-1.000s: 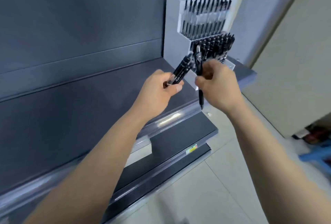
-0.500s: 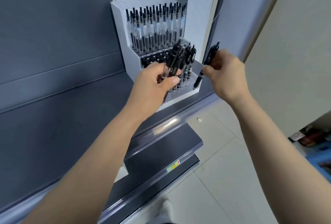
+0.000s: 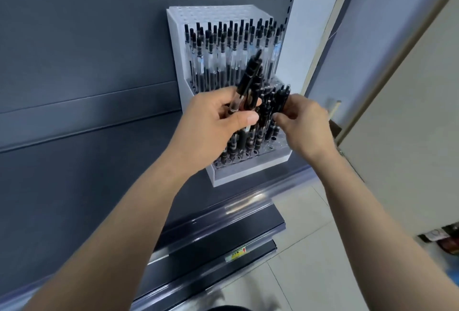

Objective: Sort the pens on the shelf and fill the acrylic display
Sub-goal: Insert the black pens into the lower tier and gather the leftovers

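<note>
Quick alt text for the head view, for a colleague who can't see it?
The left hand grips a bundle of pens while the right hand pinches a black pen at the lower tier of the acrylic display, which stands on a dark shelf.

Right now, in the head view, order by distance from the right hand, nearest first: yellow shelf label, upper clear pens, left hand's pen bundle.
1. pen bundle, held by the left hand, just left of the right hand, which pinches a black pen.
2. upper clear pens, above and behind.
3. yellow shelf label, far below both hands.
</note>
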{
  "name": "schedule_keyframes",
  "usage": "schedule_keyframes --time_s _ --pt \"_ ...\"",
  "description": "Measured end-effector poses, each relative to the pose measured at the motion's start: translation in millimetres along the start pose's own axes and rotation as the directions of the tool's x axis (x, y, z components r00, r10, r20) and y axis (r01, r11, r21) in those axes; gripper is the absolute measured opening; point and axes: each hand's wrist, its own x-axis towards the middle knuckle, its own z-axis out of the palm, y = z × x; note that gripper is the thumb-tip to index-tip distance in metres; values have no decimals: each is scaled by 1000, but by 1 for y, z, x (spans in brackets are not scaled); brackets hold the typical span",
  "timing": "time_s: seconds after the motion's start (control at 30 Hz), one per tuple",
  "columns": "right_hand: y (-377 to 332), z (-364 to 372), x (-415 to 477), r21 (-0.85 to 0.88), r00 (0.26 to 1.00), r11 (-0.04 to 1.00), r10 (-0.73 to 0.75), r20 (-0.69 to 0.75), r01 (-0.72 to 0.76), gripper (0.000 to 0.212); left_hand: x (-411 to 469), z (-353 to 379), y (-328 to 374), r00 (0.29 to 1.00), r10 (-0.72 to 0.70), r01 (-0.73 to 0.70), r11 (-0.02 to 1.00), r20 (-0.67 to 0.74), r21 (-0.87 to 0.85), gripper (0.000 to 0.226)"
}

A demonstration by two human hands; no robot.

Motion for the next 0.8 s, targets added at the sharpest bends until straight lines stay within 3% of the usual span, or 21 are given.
schedule_keyframes --time_s 0.37,0.57,0.8 --pt "27 6 23 -34 972 997 -59 226 69 11 10 40 5 991 -80 82 996 -107 18 13" --pt "27 6 29 -40 946 984 -156 283 175 13 9 53 5 971 -123 129 992 -206 14 18" --pt "25 6 26 -52 944 987 -128 303 151 13 3 55 2 950 -143 146 989 -279 -9 18"
